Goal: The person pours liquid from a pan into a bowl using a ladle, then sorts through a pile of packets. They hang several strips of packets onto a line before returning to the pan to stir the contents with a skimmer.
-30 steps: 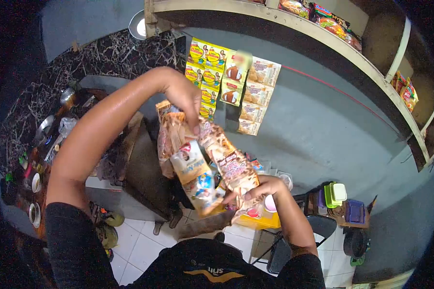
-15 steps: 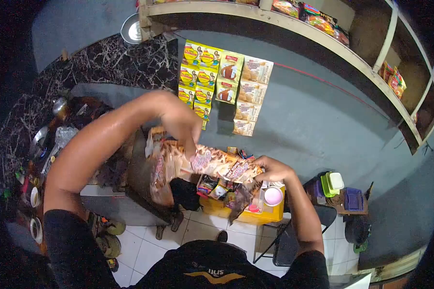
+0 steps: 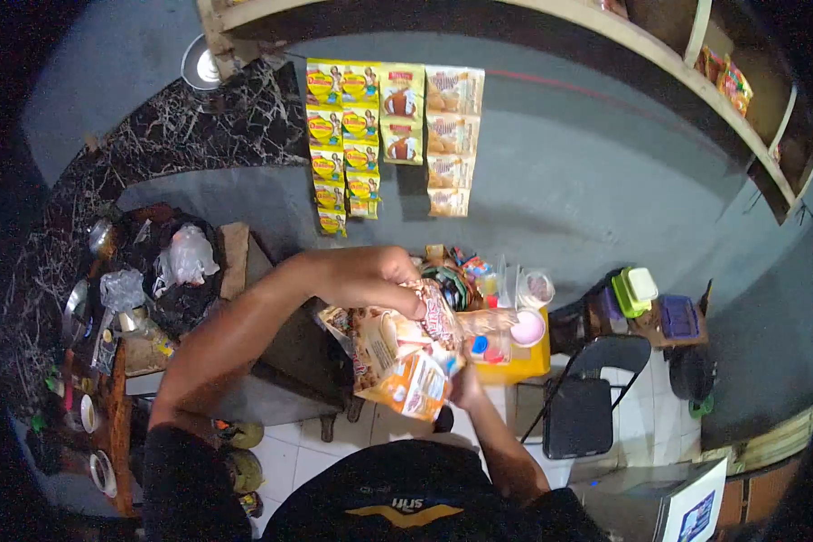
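Brown-and-cream printed sachets (image 3: 375, 348), joined in a strip and bunched up, hang in front of my chest. My left hand (image 3: 396, 278) is closed on their upper edge, fingers curled over the wrapper. Lower down, my right hand (image 3: 465, 387) grips the bundle's right side, its fingers partly hidden behind the packets. An orange-and-white sachet face (image 3: 420, 384) shows at the bottom of the bundle, close to my right hand. Part of the strip is blurred, trailing right over the yellow table (image 3: 515, 369).
Strips of yellow sachets (image 3: 343, 117) and cream sachets (image 3: 453, 113) hang on the wall ahead. A pink-lidded tub (image 3: 527, 327) stands on the yellow table. To the right is a black folding chair (image 3: 578, 415); a shelf (image 3: 596, 36) curves overhead.
The strip, stretched between my hands before, is now gathered into a bundle. My right hand has moved down and left, my left hand down and right. The view has shifted to the right.
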